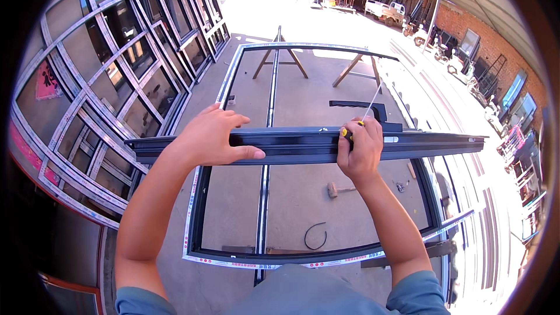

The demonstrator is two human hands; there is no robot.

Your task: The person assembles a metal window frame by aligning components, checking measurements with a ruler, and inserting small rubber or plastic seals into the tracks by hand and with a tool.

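Observation:
A long dark aluminium profile [297, 146] lies crosswise in front of me. My left hand [213, 137] rests over its left half, fingers spread and thumb stretched along its face. In my right hand [363, 147] is a screwdriver [348, 134] with a yellow and black handle, its thin shaft pointing up and away. That fist is closed against the profile, right of its middle. Just beyond it, a black lever handle [350, 104] sticks out at the profile's far edge. Below lies a large dark window frame [201, 210] with printed protective film along its edges.
Wooden trestles [352, 70] stand at the far end of the frame. Through its opening show a mallet [333, 190] and a curved black strip [315, 236] on the floor. Filmed window frames [81, 93] lean on the left. Long profiles [484, 216] lie along the right.

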